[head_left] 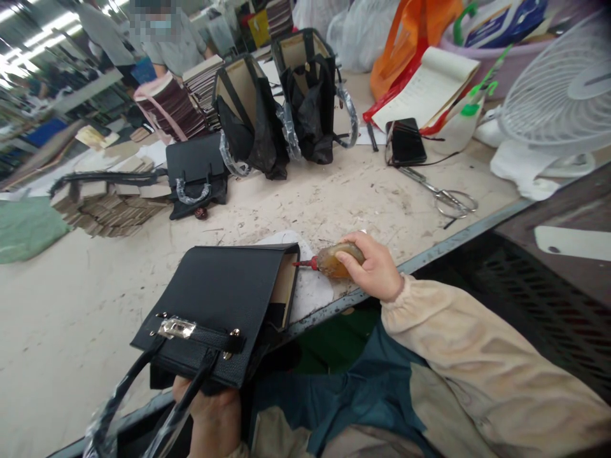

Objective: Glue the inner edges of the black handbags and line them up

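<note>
A black handbag [219,280] lies tilted on the table's near edge, its plastic-wrapped handles hanging toward me. My left hand [210,401] reaches under the bag's handle end and supports it; the fingers are mostly hidden beneath the bag. In my right hand [370,264] is a squeeze bottle [334,259] of amber liquid, probably glue, with a red nozzle. The fingers wrap round the bottle, and the nozzle tip is at the bag's open right side, by the tan inner lining [283,280]. Whether the tip touches the lining I cannot tell.
Two unfinished black bags [308,95] stand at the back, with a smaller black bag [196,168] lying left of them. Scissors [449,198], a phone [405,141], a notebook [424,86] and a white fan [563,89] occupy the right side. A co-worker [167,44] stands beyond the table.
</note>
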### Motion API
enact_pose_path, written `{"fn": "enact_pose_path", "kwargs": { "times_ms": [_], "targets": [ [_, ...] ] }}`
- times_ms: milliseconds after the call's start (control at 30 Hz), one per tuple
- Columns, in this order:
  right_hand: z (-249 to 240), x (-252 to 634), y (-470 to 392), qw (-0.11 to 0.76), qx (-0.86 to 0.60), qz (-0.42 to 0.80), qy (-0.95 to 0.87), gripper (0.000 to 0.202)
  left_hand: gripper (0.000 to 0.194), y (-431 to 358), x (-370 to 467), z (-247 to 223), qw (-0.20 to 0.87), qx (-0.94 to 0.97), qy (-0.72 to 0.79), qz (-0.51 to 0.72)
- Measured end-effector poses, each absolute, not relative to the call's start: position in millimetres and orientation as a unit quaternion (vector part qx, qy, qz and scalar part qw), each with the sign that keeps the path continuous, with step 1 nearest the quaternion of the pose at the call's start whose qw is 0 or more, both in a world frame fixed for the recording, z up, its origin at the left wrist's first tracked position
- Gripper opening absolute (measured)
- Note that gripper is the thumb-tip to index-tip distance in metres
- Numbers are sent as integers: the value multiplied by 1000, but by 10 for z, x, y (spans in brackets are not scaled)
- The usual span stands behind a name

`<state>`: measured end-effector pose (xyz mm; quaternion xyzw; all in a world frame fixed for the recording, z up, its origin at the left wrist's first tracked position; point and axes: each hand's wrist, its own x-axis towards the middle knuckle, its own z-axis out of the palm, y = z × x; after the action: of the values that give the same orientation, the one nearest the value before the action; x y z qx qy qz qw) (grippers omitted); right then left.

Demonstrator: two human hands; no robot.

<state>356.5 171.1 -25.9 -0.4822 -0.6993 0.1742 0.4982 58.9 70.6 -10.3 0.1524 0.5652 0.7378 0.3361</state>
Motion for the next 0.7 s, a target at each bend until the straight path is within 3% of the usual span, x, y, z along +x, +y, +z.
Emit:
{"fn": "enact_pose_path", "kwargs": {
  "times_ms": [400,700],
  "targets": [
    [-378,3561,1845,511,-499,140,-686,13,28,705,623,-60,358,145,548,742],
    [-230,3594,1649,494,-469,224,-698,14,27,670,599,-73,361,146,546,742]
  ]
}}
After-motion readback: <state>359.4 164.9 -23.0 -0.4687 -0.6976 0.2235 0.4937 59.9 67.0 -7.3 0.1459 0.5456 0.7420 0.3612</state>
